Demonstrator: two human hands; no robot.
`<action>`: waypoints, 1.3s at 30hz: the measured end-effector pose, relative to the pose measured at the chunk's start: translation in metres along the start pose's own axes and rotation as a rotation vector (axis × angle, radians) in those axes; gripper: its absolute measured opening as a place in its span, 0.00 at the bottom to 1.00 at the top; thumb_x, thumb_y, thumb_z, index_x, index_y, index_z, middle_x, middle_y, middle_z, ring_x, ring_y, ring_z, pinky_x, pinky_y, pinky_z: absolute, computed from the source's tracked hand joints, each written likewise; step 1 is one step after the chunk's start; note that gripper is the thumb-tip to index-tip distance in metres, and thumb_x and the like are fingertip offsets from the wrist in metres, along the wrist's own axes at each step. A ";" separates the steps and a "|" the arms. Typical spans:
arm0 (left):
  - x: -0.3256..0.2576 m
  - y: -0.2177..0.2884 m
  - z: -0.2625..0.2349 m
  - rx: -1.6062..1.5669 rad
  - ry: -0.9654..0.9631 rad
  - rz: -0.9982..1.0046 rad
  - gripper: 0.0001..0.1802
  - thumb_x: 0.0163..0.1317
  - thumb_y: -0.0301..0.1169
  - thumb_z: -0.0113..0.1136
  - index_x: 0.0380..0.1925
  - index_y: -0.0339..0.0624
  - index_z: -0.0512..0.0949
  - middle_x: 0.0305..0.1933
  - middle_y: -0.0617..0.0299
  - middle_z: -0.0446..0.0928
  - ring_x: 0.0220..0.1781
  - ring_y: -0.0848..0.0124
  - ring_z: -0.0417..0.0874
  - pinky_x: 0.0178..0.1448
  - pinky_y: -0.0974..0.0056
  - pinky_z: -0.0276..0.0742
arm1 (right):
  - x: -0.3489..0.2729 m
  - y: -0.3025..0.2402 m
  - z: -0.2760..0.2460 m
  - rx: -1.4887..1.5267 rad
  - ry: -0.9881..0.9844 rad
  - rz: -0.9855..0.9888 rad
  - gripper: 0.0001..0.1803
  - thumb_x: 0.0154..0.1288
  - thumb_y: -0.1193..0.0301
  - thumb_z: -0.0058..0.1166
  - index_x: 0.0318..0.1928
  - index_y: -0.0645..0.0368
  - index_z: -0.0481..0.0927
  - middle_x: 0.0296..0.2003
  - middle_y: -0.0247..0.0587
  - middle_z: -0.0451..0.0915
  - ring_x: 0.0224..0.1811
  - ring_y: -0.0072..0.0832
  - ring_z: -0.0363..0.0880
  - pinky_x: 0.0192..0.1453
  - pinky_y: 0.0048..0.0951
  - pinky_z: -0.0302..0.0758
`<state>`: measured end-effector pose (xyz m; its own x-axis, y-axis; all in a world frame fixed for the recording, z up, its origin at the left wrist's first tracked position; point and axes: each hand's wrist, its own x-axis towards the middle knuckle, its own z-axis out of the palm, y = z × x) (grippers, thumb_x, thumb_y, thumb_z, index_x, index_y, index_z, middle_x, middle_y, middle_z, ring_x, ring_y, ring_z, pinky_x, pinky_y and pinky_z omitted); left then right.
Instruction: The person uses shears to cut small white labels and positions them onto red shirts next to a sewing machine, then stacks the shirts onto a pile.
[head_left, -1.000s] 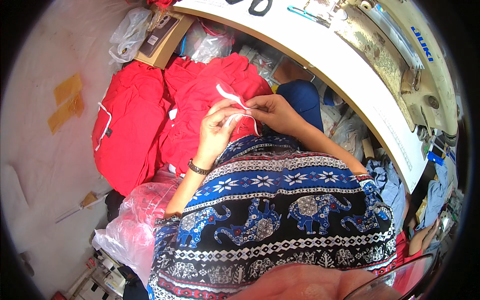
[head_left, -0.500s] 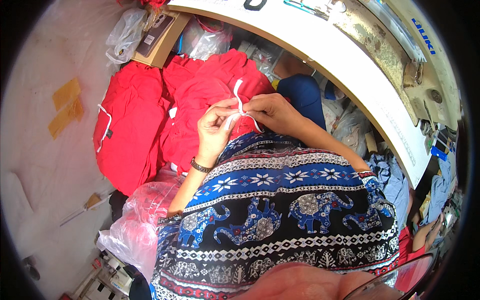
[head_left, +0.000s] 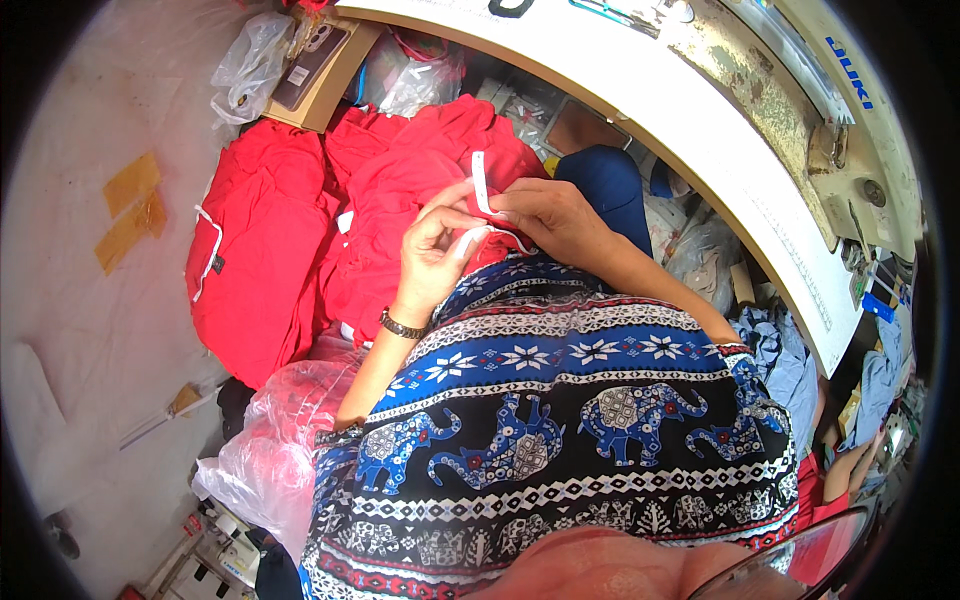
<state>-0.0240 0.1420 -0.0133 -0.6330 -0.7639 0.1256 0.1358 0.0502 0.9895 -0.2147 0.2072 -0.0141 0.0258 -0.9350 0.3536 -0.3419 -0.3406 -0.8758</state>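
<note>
A narrow white tape [head_left: 479,178] stands up between my two hands, above a heap of red fabric [head_left: 400,165] by my lap. My right hand [head_left: 560,215] pinches the tape near its lower part. Just left of it, my left hand [head_left: 432,245] is closed too, thumb and fingertips together on a thin white stretch of the same tape. From there the tape curves off beneath my right hand. A second red bundle [head_left: 262,250] lies to the left, with a loose white strip [head_left: 214,240] and a small dark tag [head_left: 219,264] on it.
A white table edge [head_left: 690,130] curves along the right, with a sewing machine [head_left: 850,150] on it. A cardboard box [head_left: 335,80] and clear plastic bags [head_left: 410,80] sit at the back. Crumpled plastic [head_left: 280,430] lies lower left. Another person's arm [head_left: 850,470] shows at far right.
My hands have come slightly apart. The crossing in the tape between them has opened, and its upright end now stands straighter and flatter.
</note>
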 end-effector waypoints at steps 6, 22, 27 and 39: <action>-0.002 0.005 0.006 0.318 0.077 0.171 0.09 0.51 0.15 0.64 0.32 0.36 0.82 0.44 0.50 0.82 0.49 0.64 0.83 0.54 0.63 0.77 | -0.002 0.002 0.003 0.066 0.020 0.075 0.09 0.63 0.72 0.54 0.40 0.64 0.80 0.32 0.50 0.80 0.35 0.45 0.80 0.39 0.36 0.74; -0.002 -0.003 0.008 0.187 0.156 0.226 0.08 0.55 0.13 0.62 0.31 0.35 0.75 0.37 0.54 0.80 0.43 0.66 0.81 0.49 0.66 0.77 | -0.005 0.000 0.004 0.123 -0.019 0.092 0.10 0.64 0.73 0.53 0.42 0.65 0.80 0.35 0.50 0.81 0.38 0.43 0.81 0.43 0.35 0.76; 0.005 0.003 0.004 0.016 0.215 0.118 0.11 0.57 0.12 0.61 0.34 0.37 0.71 0.40 0.54 0.78 0.42 0.72 0.79 0.48 0.69 0.76 | 0.004 -0.007 -0.004 0.156 0.152 -0.042 0.09 0.63 0.71 0.55 0.41 0.62 0.80 0.45 0.47 0.81 0.48 0.40 0.80 0.52 0.33 0.75; 0.018 0.029 -0.001 -0.222 0.255 0.162 0.17 0.58 0.14 0.60 0.37 0.44 0.65 0.41 0.53 0.77 0.41 0.72 0.79 0.44 0.71 0.77 | 0.015 -0.025 -0.020 0.029 0.006 0.139 0.11 0.55 0.69 0.66 0.32 0.63 0.78 0.40 0.47 0.81 0.46 0.41 0.81 0.47 0.35 0.77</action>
<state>-0.0312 0.1293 0.0172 -0.3828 -0.8948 0.2299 0.3987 0.0645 0.9148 -0.2251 0.2033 0.0198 -0.0259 -0.9728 0.2304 -0.3143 -0.2108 -0.9256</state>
